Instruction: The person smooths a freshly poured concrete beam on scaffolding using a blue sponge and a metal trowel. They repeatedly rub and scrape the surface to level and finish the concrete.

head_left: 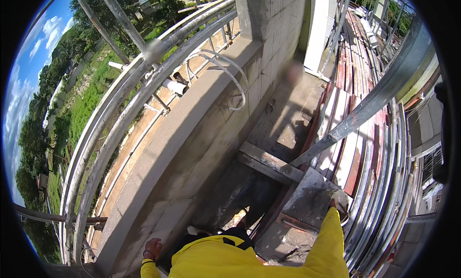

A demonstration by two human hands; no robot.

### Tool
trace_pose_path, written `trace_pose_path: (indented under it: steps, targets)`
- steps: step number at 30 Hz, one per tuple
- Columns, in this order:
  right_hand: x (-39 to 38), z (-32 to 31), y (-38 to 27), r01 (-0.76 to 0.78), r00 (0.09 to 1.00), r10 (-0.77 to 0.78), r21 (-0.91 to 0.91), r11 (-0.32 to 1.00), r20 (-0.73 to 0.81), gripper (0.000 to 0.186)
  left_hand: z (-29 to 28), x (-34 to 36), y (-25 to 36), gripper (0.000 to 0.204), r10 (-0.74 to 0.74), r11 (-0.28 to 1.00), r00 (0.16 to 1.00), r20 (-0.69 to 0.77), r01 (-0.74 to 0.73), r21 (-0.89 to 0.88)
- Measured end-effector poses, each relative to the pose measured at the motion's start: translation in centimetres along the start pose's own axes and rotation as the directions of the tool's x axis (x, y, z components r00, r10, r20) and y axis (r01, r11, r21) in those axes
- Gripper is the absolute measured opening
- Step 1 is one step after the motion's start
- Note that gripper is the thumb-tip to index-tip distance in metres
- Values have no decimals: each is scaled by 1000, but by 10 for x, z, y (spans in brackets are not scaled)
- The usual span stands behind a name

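My left hand (152,248), fingers loosely curled with nothing visible in them, hangs beside the rendered low wall (185,119). My right hand (333,204) reaches out in a yellow sleeve to a small grey, cement-smeared object (342,201) that I cannot make out clearly, its fingers mostly wrapped out of sight. Near it lies a grey, dirty board (309,196) beside long stacked planks (348,117), some red, some pale, and metal tubes (384,182). My feet show in shadow at the bottom centre.
Scaffold rails (105,124) run along the outer left, with trees and grass beyond. A white cable loop (238,83) hangs over the wall. A diagonal metal post (360,100) crosses at the right. A crossbeam (266,160) spans the shadowed concrete floor (288,124). A blurred patch sits farther ahead.
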State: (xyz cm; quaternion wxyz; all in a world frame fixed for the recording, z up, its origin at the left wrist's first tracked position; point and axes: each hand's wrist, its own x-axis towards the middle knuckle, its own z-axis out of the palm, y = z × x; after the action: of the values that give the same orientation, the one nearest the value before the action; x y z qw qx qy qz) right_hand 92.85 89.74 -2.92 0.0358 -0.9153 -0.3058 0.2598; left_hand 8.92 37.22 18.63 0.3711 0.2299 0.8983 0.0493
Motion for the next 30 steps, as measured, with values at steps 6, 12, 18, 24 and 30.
trace_pose_path:
  steps: [6,12,18,24,30]
  targets:
    - [2,10,0,163,983,-138,227,960,-125,46,67,-32,-120,22,-378,650,838,394,543,-532]
    - [37,15,46,228,960,-139,384,895,-245,52,73,-24,-73,24,-362,790,893,268,447,-420]
    - [38,54,31,242,961,-231,52,969,-154,49,85,-48,-108,25,-339,807,913,228,407,-429]
    - [36,-18,39,348,912,-406,-408,844,-62,40,25,-39,7,25,-68,990,982,174,88,-108]
    - [-241,-125,-130,474,698,-329,66,878,-636,30,16,-72,5,26,-97,970,994,53,106,-219]
